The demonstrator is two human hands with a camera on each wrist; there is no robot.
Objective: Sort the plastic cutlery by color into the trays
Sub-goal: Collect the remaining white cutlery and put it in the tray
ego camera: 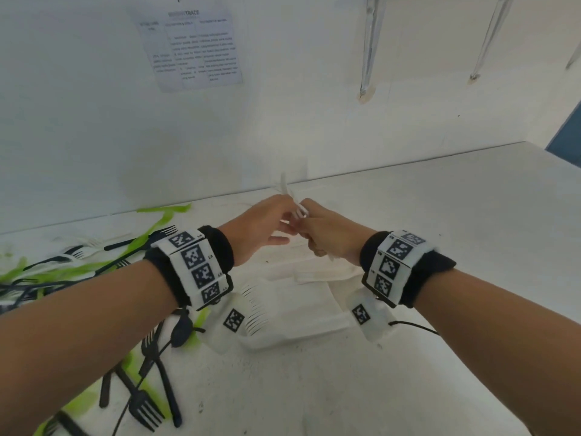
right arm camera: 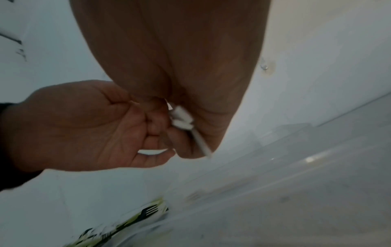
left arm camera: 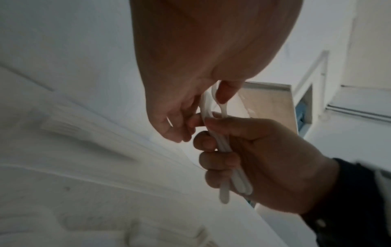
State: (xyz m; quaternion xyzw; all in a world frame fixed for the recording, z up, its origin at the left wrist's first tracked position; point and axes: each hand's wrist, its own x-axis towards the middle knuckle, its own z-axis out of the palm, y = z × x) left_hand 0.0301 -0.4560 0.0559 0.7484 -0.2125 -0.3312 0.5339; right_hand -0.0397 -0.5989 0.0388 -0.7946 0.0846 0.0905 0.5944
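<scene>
Right hand (ego camera: 327, 231) grips white cutlery bundle (left arm camera: 224, 150) in fist; left hand (ego camera: 267, 228) pinches bundle's top above table (ego camera: 440, 247).

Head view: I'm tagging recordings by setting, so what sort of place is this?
Probably a data-recording workstation, not a kitchen: a bare white tabletop against a white wall, a taped-up printed instruction sheet, and marker-patterned wristbands on the person's arms.

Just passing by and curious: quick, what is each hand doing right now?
Left hand: pinches the top of the white cutlery bundle.
Right hand: fist wrapped round the handles of the same bundle.
</scene>
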